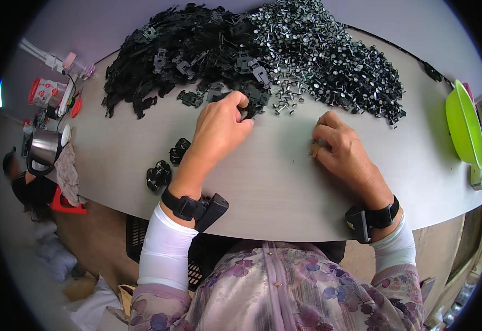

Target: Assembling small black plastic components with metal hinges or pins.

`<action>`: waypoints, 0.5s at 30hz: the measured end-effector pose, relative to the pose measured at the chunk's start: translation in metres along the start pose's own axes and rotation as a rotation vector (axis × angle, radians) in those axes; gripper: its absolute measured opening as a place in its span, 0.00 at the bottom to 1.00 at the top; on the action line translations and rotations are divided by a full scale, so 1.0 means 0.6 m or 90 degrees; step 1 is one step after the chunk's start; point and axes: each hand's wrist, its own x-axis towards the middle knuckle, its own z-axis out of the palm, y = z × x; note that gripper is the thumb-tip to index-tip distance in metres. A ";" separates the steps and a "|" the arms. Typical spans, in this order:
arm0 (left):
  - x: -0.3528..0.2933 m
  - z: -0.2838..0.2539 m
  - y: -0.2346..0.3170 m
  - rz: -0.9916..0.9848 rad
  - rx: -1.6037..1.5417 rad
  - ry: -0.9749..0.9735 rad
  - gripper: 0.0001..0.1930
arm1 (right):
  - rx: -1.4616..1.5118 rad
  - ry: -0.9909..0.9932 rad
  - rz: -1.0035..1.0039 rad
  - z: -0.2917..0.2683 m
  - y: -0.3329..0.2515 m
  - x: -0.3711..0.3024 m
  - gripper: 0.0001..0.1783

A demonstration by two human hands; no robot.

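Pale tabletop [268, 193] held black parts [197, 41], long axes jumbled. Left hand [221, 126] arched over them, right hand [341, 144] curled apart; grips unclear.

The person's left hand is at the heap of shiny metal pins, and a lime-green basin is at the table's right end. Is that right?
Not quite: the head view shows the left hand at the black parts, not the metal pins. The lime-green basin is at the right end of the table.

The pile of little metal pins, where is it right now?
In the head view, the pile of metal pins lies at the back of the table, right of centre, beside the black plastic parts and beyond the right hand.
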 end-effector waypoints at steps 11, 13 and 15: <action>-0.017 0.032 0.043 -0.137 -0.776 -0.201 0.12 | -0.010 -0.022 -0.005 -0.010 -0.004 -0.003 0.10; -0.022 0.036 0.046 -0.153 -0.813 -0.262 0.13 | 0.148 0.064 -0.034 -0.012 -0.016 -0.001 0.13; -0.023 0.042 0.046 -0.139 -0.845 -0.314 0.12 | 0.148 0.062 -0.071 -0.012 -0.022 -0.003 0.14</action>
